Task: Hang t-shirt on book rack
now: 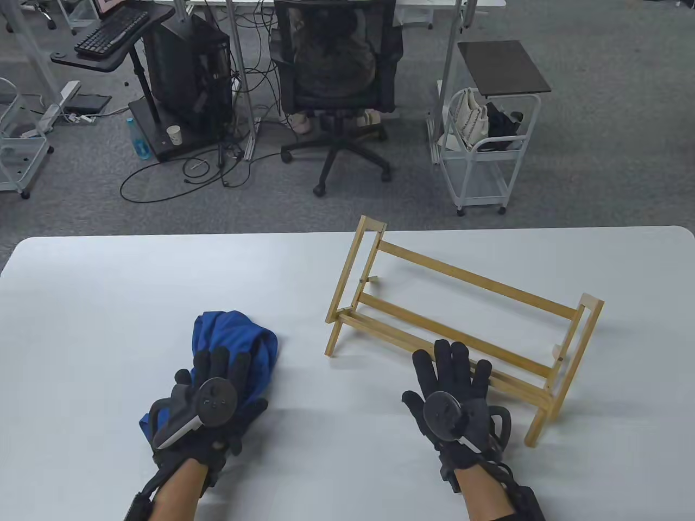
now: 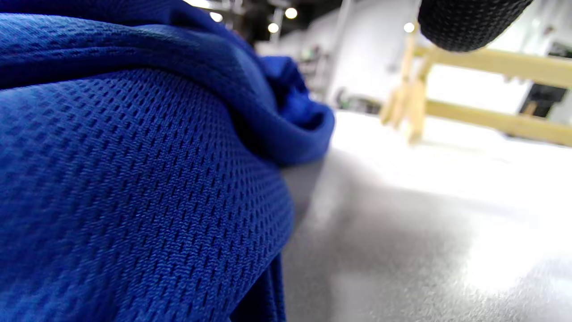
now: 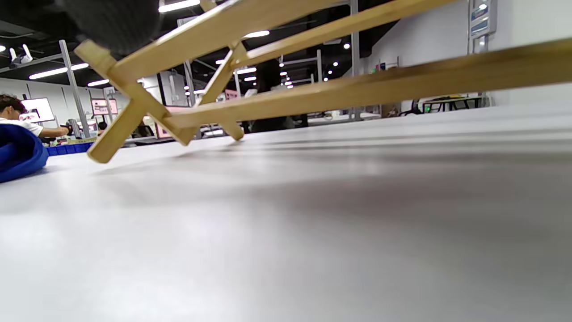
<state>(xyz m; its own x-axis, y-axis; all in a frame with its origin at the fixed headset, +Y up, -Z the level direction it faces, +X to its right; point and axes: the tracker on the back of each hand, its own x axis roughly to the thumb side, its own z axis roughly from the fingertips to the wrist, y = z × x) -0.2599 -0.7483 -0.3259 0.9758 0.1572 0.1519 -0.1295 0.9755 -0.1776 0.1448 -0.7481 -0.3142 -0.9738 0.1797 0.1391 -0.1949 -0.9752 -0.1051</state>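
From above, left hand (image 1: 214, 399) spread flat on bunched blue shirt (image 1: 239, 339) at table (image 1: 81, 304) left; right hand (image 1: 456, 388) splayed, fingertips at rack (image 1: 461, 325) front rail; wrist views add only mesh weave (image 2: 134, 188) and rack underside (image 3: 286, 67), contact unclear.

Blue t-shirt (image 2: 134, 179) bunched beside wooden rack (image 2: 482, 89).

Def an office/lab type space imo: grey carpet floor, someone sat in a black mesh office chair (image 1: 336, 70), a keyboard (image 1: 111, 32) on a stand by a PC tower (image 1: 187, 70), cables all over, plus ceiling strip lights (image 3: 178, 5) & monitors (image 3: 39, 108) in the bg.
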